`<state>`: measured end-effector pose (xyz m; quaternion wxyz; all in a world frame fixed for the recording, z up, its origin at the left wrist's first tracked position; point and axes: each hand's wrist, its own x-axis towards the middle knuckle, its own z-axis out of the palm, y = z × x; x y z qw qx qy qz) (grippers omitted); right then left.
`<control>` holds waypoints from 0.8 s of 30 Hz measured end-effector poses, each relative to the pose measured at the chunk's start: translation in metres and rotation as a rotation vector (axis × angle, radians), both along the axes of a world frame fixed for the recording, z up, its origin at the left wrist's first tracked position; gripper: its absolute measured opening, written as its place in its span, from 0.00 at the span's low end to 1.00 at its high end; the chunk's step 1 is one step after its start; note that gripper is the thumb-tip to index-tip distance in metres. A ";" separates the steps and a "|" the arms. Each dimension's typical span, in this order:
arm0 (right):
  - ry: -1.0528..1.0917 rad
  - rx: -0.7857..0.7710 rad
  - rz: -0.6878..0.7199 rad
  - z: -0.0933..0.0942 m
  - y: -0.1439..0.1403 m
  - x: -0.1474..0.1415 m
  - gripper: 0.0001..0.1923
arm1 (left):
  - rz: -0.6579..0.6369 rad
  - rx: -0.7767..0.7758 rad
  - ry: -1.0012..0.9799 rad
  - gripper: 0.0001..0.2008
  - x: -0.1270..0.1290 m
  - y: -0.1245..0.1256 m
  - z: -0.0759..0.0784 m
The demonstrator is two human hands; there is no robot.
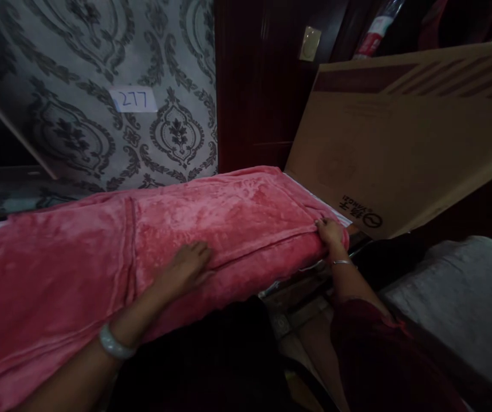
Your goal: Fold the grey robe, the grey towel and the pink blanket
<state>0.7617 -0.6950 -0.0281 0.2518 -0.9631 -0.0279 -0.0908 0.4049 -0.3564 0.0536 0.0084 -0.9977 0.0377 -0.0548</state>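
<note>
A pink plush blanket (99, 252) lies spread over a raised surface across the left and middle of the view. My left hand (188, 264) rests flat on its front part, fingers together and pressed into the fabric, a pale bangle on the wrist. My right hand (330, 233) pinches the blanket's right corner at the edge, a thin bracelet on that wrist. A fold or seam runs from one hand to the other along the blanket's front.
A large brown cardboard box (400, 149) leans at the right, close behind my right hand. Patterned grey wallpaper with a paper label "277" (133, 99) is behind. A dark wooden door (263, 86) stands at centre back. A grey cushion or mattress (464, 297) lies at lower right.
</note>
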 end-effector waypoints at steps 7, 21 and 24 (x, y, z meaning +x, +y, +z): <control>0.010 0.051 0.016 0.003 0.000 0.003 0.18 | 0.020 0.116 -0.018 0.19 0.007 -0.026 -0.034; 0.040 0.100 0.004 0.013 0.002 -0.005 0.14 | -0.014 0.104 -0.232 0.25 0.001 -0.010 -0.064; 0.055 0.069 -0.016 0.013 0.003 -0.004 0.15 | -0.068 0.094 -0.300 0.23 -0.001 -0.004 -0.073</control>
